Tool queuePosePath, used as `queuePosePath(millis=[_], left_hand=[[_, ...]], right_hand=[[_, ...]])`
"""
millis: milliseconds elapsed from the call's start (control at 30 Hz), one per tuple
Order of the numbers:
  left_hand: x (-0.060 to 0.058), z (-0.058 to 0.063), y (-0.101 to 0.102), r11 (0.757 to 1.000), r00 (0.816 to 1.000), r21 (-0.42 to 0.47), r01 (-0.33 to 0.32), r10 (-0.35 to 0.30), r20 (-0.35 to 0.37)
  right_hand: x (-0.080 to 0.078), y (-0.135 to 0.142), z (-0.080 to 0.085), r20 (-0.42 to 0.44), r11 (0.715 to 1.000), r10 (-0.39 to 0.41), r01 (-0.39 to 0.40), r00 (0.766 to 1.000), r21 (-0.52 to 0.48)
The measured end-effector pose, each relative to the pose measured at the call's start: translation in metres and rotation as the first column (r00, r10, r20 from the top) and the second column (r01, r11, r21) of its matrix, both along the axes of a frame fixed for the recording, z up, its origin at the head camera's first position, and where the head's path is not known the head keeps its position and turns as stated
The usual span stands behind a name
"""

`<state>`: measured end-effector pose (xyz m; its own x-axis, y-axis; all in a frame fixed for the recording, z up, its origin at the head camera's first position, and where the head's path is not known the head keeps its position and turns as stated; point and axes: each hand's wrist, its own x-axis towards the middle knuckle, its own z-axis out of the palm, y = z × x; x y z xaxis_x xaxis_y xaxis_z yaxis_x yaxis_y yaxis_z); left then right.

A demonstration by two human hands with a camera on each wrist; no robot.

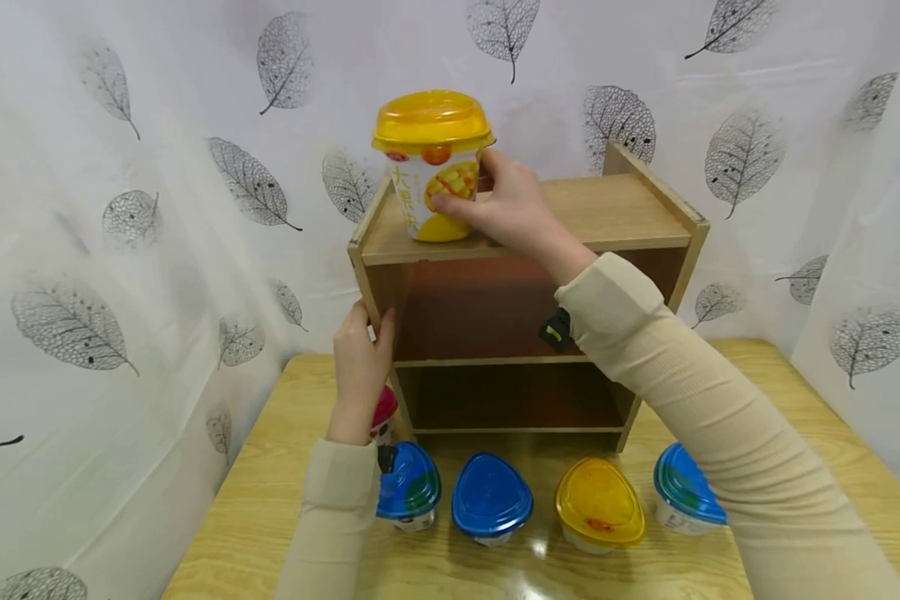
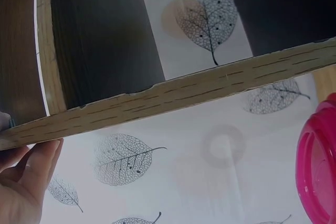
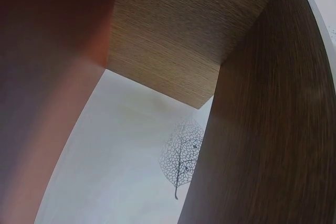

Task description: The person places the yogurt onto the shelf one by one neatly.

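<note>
Nearest the viewer, a row of lidded cups stands on the table: from left to right, a first blue-lidded cup, a second blue-lidded cup, a yellow-lidded cup and a third blue-lidded cup, partly covered by the right sleeve. Behind the row, a pink-lidded cup shows beside the left wrist. Farther back stands the wooden shelf unit; the left hand grips the front edge of its left side panel, thumb and fingers on opposite faces. Above, the right hand holds the tall mango cup, thumb in front and fingers behind. Key relation: the tall mango cup lies at the left end of the top board, directly left of the right hand and above the left — its long axis near vertical, across the board's length. Whether its base touches the board cannot be told. Beyond hangs a leaf-printed curtain.
</note>
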<state>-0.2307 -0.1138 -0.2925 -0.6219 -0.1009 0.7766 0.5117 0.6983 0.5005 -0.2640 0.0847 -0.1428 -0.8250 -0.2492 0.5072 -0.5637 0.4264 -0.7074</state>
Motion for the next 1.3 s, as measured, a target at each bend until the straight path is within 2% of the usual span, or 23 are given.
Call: queuePosePath(millis=[333, 700, 1000, 1067, 1133, 1300], left_hand=[[0.000, 0.000, 0.001, 1.000, 1.000, 0.016, -0.002, 0.003, -0.022], [0.001, 0.000, 0.001, 1.000, 1.000, 0.019, -0.004, 0.005, -0.011], [0.001, -0.001, 0.001, 1.000, 1.000, 0.007, -0.013, 0.013, 0.002], [0.001, -0.001, 0.001, 1.000, 1.000, 0.002, -0.010, 0.010, 0.007], [0.001, -0.001, 0.001, 1.000, 1.000, 0.001, -0.004, 0.004, 0.010], [0.001, 0.000, -0.001, 1.000, 1.000, 0.008, 0.000, 0.000, 0.000]], right_hand=[[0.000, -0.002, -0.002, 0.005, 1.000, -0.002, 0.002, 1.000, -0.002], [0.002, -0.002, -0.001, 0.024, 1.000, -0.006, 0.006, 1.000, -0.009], [0.010, 0.003, -0.002, 0.066, 0.985, 0.026, -0.014, 0.997, -0.174], [0.014, 0.007, -0.003, 0.069, 0.977, 0.039, -0.023, 0.997, -0.213], [0.020, 0.012, -0.005, 0.074, 0.959, 0.085, -0.061, 0.994, -0.278], [0.042, 0.029, -0.014, 0.063, 0.870, 0.259, -0.205, 0.964, -0.448]])
